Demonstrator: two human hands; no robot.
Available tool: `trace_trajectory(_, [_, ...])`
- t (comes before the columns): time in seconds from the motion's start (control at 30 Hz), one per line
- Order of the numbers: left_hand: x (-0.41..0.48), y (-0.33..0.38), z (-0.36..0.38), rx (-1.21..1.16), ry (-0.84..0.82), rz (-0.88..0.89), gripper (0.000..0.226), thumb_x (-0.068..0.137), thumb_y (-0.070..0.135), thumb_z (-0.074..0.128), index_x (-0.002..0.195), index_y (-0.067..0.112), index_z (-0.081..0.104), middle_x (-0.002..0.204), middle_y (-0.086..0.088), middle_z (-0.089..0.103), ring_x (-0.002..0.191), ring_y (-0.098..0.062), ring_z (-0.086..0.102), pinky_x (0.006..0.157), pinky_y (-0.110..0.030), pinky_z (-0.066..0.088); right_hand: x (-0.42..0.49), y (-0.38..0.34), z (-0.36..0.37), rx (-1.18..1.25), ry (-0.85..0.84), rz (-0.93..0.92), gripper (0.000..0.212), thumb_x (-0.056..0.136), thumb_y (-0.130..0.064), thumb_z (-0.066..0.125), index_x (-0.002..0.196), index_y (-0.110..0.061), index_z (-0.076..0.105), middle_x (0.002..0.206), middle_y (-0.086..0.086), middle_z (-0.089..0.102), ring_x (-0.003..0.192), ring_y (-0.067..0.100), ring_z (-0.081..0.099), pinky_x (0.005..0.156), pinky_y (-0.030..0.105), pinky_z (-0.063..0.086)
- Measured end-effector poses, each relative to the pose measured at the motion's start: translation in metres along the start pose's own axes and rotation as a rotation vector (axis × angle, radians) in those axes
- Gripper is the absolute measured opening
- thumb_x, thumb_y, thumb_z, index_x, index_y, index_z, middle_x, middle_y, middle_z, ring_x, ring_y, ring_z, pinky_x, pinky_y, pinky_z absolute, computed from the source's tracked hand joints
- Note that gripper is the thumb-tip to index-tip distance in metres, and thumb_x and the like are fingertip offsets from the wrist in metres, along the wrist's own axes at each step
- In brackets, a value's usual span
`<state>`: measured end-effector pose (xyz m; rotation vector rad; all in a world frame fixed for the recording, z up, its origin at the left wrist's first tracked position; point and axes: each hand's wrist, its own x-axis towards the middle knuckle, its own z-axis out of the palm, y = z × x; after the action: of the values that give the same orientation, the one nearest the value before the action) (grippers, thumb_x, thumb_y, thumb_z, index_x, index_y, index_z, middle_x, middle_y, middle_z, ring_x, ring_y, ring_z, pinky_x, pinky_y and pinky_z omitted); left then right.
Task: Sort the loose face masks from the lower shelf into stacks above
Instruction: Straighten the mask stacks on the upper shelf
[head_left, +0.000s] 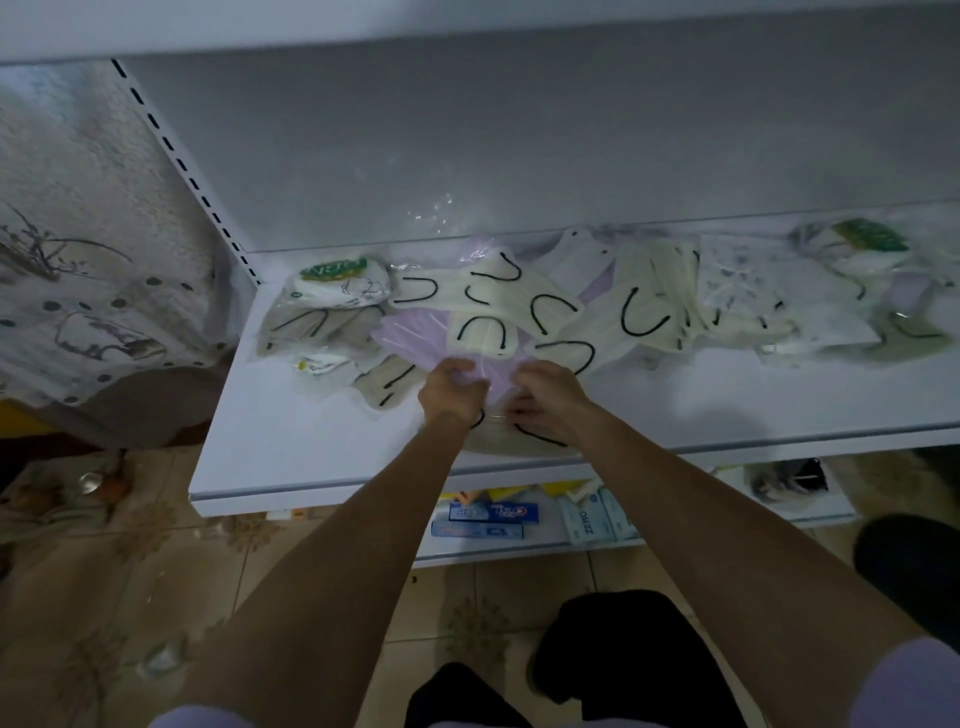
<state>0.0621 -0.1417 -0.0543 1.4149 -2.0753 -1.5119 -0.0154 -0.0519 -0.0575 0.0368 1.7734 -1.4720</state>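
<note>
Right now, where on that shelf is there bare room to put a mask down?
Front left is bare shelf, between the beige masks and the front edge. Front right too, before the clear-wrapped packs. Middle and back are crowded: cream masks overlap; left hand and right hand grip a lilac mask.

left fingers (460, 368) curl into lilac mask (410, 332), tips hidden. right fingers (522, 413) blurred, grip unclear. beige mask (498, 442) under them half covered. pack (872, 239) far right of them: blurred, label unreadable.
</note>
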Motion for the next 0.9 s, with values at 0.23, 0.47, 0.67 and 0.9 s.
trace_trajectory(0.23, [-0.025,-0.008,-0.009,-0.022,-0.075,0.087,0.037,0.084,0.027,0.065,0.118,0.025,0.049,0.097,-0.011,0.061,0.087,-0.027,0.062,0.080,-0.038,0.055,-0.008,-0.003,-0.001,-0.240,0.162,-0.022,0.018,0.081,-0.001,0.063,0.098,-0.003,0.065,0.073,0.007,0.061,0.075,0.022,0.058,0.070,0.030,0.050])
trace_trajectory(0.47, [-0.028,-0.046,-0.059,-0.256,0.261,-0.099,0.069,0.087,0.031,0.063,0.142,0.029,0.022,0.126,-0.025,0.052,0.108,-0.041,0.057,0.092,-0.038,0.046,-0.042,0.001,-0.018,-0.200,0.033,0.024,0.046,0.078,0.011,0.060,0.117,-0.013,0.053,0.072,0.010,0.054,0.055,0.017,0.048,0.054,0.027,0.046])
trace_trajectory(0.67, [-0.027,-0.058,-0.089,-0.479,0.307,-0.361,0.077,0.083,0.032,0.068,0.143,0.011,0.024,0.132,-0.021,0.045,0.112,-0.037,0.053,0.089,-0.045,0.051,-0.050,0.021,0.005,-0.313,0.099,-0.137,0.044,0.075,0.003,0.064,0.116,-0.008,0.051,0.097,0.006,0.058,0.085,0.023,0.058,0.066,0.027,0.050])
trace_trajectory(0.9, [-0.029,-0.072,-0.121,-0.527,0.138,-0.295,0.013,0.082,0.016,0.070,0.089,0.010,0.060,0.077,-0.003,0.055,0.074,-0.018,0.051,0.067,-0.024,0.044,-0.062,0.023,0.013,-0.365,0.097,-0.183,0.017,0.076,0.005,0.059,0.086,-0.008,0.062,0.073,0.004,0.056,0.074,0.020,0.053,0.059,0.026,0.042])
